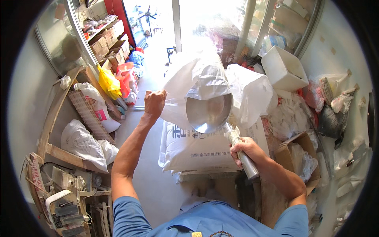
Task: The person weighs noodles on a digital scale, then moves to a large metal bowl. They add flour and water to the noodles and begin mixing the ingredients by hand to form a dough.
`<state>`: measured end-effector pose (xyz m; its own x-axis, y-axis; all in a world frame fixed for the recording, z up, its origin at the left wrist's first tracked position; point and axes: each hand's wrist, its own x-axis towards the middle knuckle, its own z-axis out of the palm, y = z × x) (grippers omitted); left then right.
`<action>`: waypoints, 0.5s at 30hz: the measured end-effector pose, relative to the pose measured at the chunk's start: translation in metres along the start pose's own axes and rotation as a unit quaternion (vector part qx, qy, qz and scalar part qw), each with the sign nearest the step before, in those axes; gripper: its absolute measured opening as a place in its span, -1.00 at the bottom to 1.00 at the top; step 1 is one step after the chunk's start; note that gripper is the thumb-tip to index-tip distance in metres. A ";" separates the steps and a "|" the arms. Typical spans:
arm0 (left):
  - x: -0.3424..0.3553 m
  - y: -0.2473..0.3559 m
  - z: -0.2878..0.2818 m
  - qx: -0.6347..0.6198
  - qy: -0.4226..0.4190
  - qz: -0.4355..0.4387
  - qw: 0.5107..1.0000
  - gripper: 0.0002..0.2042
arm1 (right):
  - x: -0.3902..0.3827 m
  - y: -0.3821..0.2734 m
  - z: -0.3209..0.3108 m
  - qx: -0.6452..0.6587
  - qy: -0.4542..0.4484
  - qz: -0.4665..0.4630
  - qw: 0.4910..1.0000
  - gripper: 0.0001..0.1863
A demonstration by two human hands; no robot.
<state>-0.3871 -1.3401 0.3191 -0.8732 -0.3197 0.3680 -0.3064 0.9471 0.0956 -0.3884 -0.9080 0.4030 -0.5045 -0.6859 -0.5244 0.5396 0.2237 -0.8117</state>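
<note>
My right hand (249,154) is wrapped round the thick metal handle of a large ladle (208,116). White wrapping covers part of the handle near the bowl. The far part of the bowl is hidden behind the edge of an upright white sack (213,79). My left hand (155,103) is closed at the sack's left side, pinching its loose edge. Beneath lies a full printed white sack (213,148), flat on top of other sacks. What the upright sack holds is hidden from view.
On the right stand a white foam box (283,68), a cardboard box (298,158) and hanging plastic bags (331,118). A wooden frame (51,114), white bags (85,142) and a dusty machine (65,205) line the left. Yellow bag (108,82) sits by the doorway.
</note>
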 end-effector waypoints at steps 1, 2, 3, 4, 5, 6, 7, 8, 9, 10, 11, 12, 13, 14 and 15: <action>0.010 0.000 -0.005 -0.014 -0.043 -0.050 0.998 -0.72 | 0.010 -0.006 0.000 0.010 -0.007 -0.015 1.000 -0.85; 0.018 0.001 -0.011 -0.020 -0.022 -0.019 0.999 -0.68 | 0.022 -0.013 0.001 0.026 -0.010 -0.025 0.999 -0.85; 0.022 0.005 -0.015 -0.035 0.011 0.050 0.998 -0.66 | 0.032 -0.022 0.000 0.042 -0.002 -0.030 0.999 -0.85; 0.022 0.010 -0.018 -0.041 0.073 0.138 0.987 -0.65 | 0.040 -0.029 0.000 0.041 0.002 -0.038 0.998 -0.86; 0.021 0.017 -0.018 -0.015 0.121 0.189 0.974 -0.64 | 0.050 -0.037 -0.001 0.038 0.009 -0.055 0.998 -0.86; 0.023 0.021 -0.016 0.062 0.137 0.221 0.963 -0.63 | 0.063 -0.046 -0.002 0.038 0.015 -0.068 0.997 -0.86; 0.023 0.026 -0.013 0.099 0.144 0.204 0.963 -0.62 | 0.076 -0.055 -0.004 0.038 0.025 -0.078 0.996 -0.86; 0.026 0.028 -0.010 0.137 0.120 0.159 0.970 -0.63 | 0.092 -0.063 -0.005 0.040 0.027 -0.087 0.995 -0.86; 0.033 0.028 -0.006 0.175 0.119 0.134 0.968 -0.64 | 0.106 -0.071 -0.007 0.049 0.035 -0.088 0.994 -0.87; 0.044 0.025 -0.004 0.128 0.126 0.074 0.981 -0.75 | 0.121 -0.076 -0.008 0.063 0.033 -0.108 0.992 -0.88; 0.056 0.016 -0.006 0.101 0.142 0.095 0.980 -0.88 | 0.134 -0.083 -0.012 0.041 0.013 -0.110 0.993 -0.88; 0.067 0.011 -0.006 0.066 0.163 0.072 0.982 -0.90 | 0.149 -0.087 -0.011 0.060 0.045 -0.112 0.991 -0.89; 0.077 0.006 -0.010 0.033 0.178 0.043 0.982 -0.86 | 0.166 -0.092 -0.008 0.087 0.041 -0.133 0.986 -0.91; 0.089 0.001 -0.017 -0.056 0.220 0.051 0.972 -0.81 | 0.183 -0.098 -0.006 0.084 0.052 -0.148 0.984 -0.91; 0.100 0.000 -0.024 -0.147 0.242 0.051 0.958 -0.74 | 0.200 -0.103 -0.004 0.089 0.062 -0.159 0.981 -0.92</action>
<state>-0.4656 -1.3717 0.3783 -0.5925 -0.2416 0.7685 -0.0466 0.9627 0.2667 -0.5479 -1.0649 0.3808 -0.7384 -0.6096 -0.2884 0.4451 -0.1193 -0.8875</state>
